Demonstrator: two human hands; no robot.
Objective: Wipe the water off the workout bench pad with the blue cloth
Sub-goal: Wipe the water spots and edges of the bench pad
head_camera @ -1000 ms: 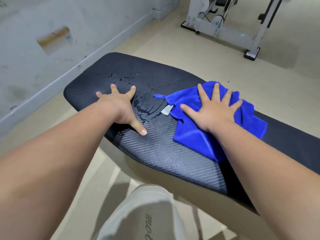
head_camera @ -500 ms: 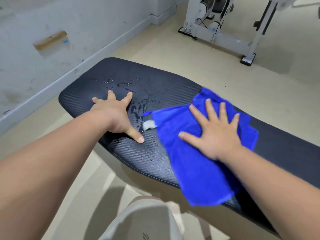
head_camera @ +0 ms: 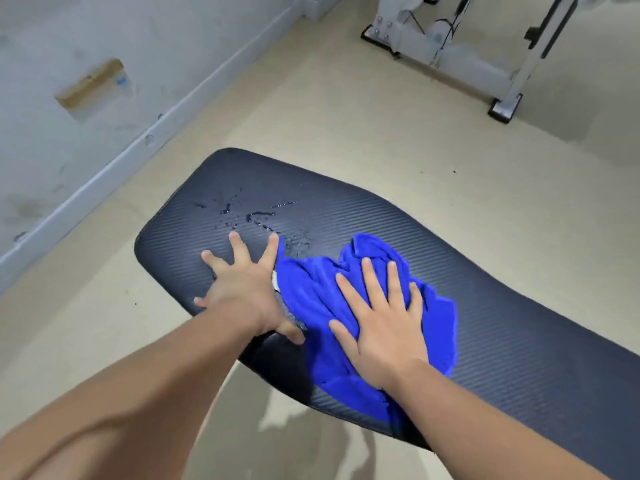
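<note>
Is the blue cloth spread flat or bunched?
Bunched: the blue cloth shows raised folds and wrinkles under the flat right hand.

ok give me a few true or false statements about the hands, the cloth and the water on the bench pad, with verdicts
1. The right hand lies flat on the blue cloth. True.
2. The left hand is holding the cloth up off the pad. False: it is spread flat on the bench pad, beside the cloth.
3. Water still shows on the pad beyond the left hand's fingertips. True.
4. The cloth is spread over the whole pad. False: it is bunched up and covers only a patch near the middle.
5. The cloth has slid off onto the floor. False: it lies on the pad, one edge hanging over the near side.
</note>
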